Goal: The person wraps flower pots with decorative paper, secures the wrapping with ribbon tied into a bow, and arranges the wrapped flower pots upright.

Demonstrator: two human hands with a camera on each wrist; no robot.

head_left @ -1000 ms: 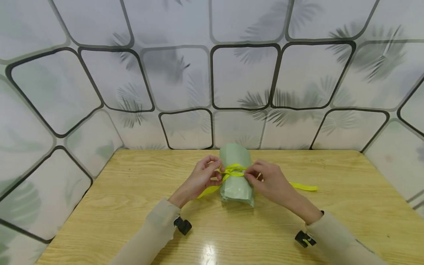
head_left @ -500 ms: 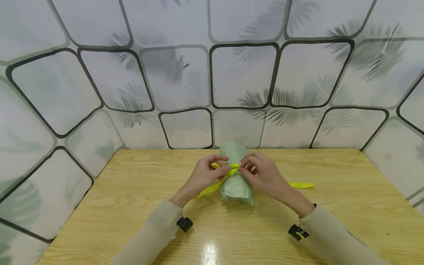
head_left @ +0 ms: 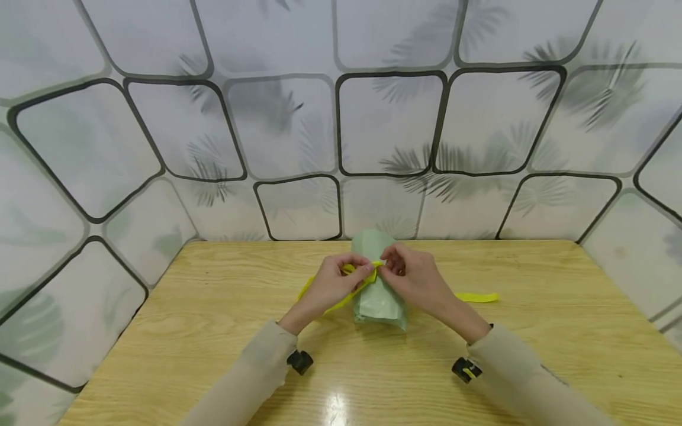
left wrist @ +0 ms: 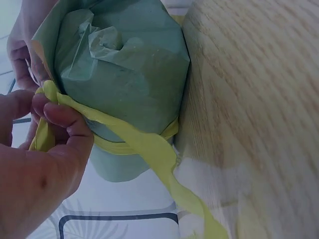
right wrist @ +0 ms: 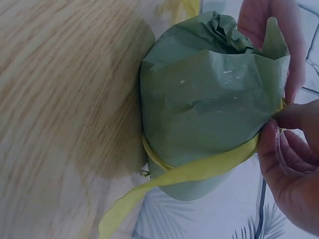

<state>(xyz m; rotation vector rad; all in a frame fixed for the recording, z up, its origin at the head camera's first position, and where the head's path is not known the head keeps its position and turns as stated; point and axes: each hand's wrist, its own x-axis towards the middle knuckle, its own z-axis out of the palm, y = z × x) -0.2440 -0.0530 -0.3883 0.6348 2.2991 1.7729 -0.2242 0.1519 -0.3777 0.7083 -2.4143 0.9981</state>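
A roll-shaped bundle in pale green paper [head_left: 378, 306] lies on the table, its near end folded and crumpled. A yellow ribbon [left wrist: 119, 127] runs round its middle. On top of the bundle my left hand [head_left: 330, 284] pinches the ribbon between thumb and fingers, a bit of it looping up behind the thumb. My right hand [head_left: 418, 281] pinches the ribbon right beside it, thumb and forefinger together in the right wrist view. The knot area is mostly hidden by the fingertips. Loose ribbon tails hang down both sides of the bundle.
The wooden table [head_left: 213, 331] extends to a patterned wall covering [head_left: 303, 130] behind the bundle. One ribbon tail [head_left: 476, 297] lies on the wood beyond the right wrist. Black wrist cameras [head_left: 300, 361] sit at both cuffs.
Both hands have drawn together over the bundle's top, the right moving left. The bow-like ribbon once visible between them is now mostly covered. More ribbon shows left of the left hand.
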